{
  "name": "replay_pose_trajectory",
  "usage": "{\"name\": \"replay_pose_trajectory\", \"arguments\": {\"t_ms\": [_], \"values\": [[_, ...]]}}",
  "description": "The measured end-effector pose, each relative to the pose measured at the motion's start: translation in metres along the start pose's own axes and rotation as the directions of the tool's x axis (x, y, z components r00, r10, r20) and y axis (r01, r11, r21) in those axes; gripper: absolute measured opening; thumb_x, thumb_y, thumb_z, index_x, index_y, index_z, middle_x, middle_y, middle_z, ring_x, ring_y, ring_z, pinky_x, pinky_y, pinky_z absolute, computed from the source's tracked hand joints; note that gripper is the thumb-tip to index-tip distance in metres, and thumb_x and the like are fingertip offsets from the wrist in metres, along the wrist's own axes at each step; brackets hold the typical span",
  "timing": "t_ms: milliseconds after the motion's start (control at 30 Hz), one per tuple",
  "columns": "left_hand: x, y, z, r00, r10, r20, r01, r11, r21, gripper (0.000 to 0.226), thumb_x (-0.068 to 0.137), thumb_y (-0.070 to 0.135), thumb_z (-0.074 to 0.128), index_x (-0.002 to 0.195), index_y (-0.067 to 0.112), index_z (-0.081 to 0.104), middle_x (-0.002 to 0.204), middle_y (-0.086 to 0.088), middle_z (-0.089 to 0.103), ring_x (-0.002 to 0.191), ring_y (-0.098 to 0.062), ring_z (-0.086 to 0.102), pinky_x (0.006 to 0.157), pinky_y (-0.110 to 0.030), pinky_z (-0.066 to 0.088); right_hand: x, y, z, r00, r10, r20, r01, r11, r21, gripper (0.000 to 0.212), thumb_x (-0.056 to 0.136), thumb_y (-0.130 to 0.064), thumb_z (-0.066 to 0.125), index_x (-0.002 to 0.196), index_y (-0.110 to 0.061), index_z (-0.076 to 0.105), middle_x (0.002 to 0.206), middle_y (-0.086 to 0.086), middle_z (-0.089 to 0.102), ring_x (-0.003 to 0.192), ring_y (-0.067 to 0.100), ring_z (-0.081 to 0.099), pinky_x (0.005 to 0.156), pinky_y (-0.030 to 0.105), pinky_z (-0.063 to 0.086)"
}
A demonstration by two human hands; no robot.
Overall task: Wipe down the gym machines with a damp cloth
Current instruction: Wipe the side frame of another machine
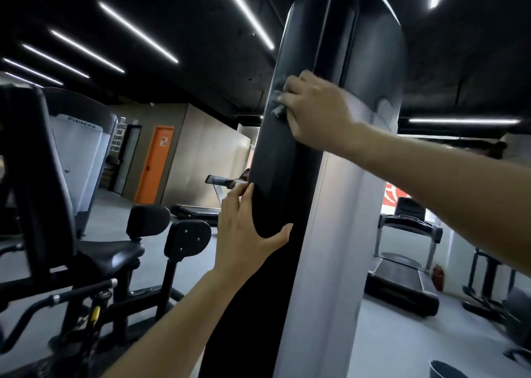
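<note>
The wiping step is being carried out on the tall black shroud (287, 162) of a gym machine. A grey cloth (279, 96) is being pressed against its upper part by the right hand (313, 110), with the fingers curled over the bunched fabric. The shroud's lower edge is being steadied by the left hand (244, 234), fingers straight and thumb spread, nothing being gripped. A downward stroke under even pressure is probably being called for next, the pale side panel (339, 234) being left for later.
</note>
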State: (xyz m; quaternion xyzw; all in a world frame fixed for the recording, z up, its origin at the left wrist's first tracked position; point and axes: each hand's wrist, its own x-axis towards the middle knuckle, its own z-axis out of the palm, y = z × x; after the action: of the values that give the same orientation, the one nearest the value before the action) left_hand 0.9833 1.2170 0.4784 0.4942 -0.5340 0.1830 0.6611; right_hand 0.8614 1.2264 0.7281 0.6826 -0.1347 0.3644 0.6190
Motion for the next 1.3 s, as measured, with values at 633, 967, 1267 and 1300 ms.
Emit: {"name": "replay_pose_trajectory", "arguments": {"t_ms": [633,967,1267,1300], "values": [[-0.100,-0.036,-0.019,0.975,-0.169,0.143,0.176,0.984,-0.041,0.106,0.074,0.069,0.082,0.159,0.027,0.035,0.152,0.020,0.031,0.144,-0.003,0.032,0.121,-0.035,0.042,-0.053,-0.048,-0.009,1.000,0.002,0.023,-0.004,0.998,0.069,0.028,0.095,-0.017,0.054,0.112,-0.014,0.077,0.108,0.004,0.066,0.102,0.030,0.057,0.075,0.037,0.049],[-0.143,-0.061,-0.031,0.956,-0.210,0.204,0.212,0.977,0.013,0.111,0.071,0.073,0.081,0.157,0.029,0.026,0.148,0.015,0.038,0.139,-0.012,0.043,0.116,-0.045,0.047,-0.159,-0.144,0.003,0.910,-0.377,0.173,0.292,0.879,0.377,0.034,0.093,-0.013,0.069,0.127,-0.010,0.073,0.122,0.010,0.070,0.111,0.032,0.061,0.091,0.043,0.054],[-0.180,-0.072,-0.033,0.933,-0.237,0.269,0.240,0.970,0.024,0.111,0.078,0.068,0.082,0.163,0.034,0.018,0.157,0.017,0.032,0.147,-0.006,0.034,0.123,-0.037,0.040,-0.120,-0.129,0.005,0.996,0.077,0.051,-0.086,0.975,0.203,0.034,0.108,-0.021,0.048,0.122,-0.009,0.076,0.113,0.006,0.073,0.107,0.032,0.060,0.083,0.043,0.052],[-0.186,-0.074,-0.033,0.931,-0.237,0.276,0.242,0.970,0.015,0.113,0.077,0.067,0.083,0.164,0.034,0.019,0.158,0.018,0.031,0.148,-0.007,0.035,0.122,-0.038,0.041,-0.139,-0.149,0.007,0.997,0.056,0.058,-0.069,0.969,0.237,0.034,0.108,-0.018,0.047,0.124,-0.008,0.074,0.115,0.007,0.073,0.105,0.033,0.060,0.083,0.043,0.052]]}}
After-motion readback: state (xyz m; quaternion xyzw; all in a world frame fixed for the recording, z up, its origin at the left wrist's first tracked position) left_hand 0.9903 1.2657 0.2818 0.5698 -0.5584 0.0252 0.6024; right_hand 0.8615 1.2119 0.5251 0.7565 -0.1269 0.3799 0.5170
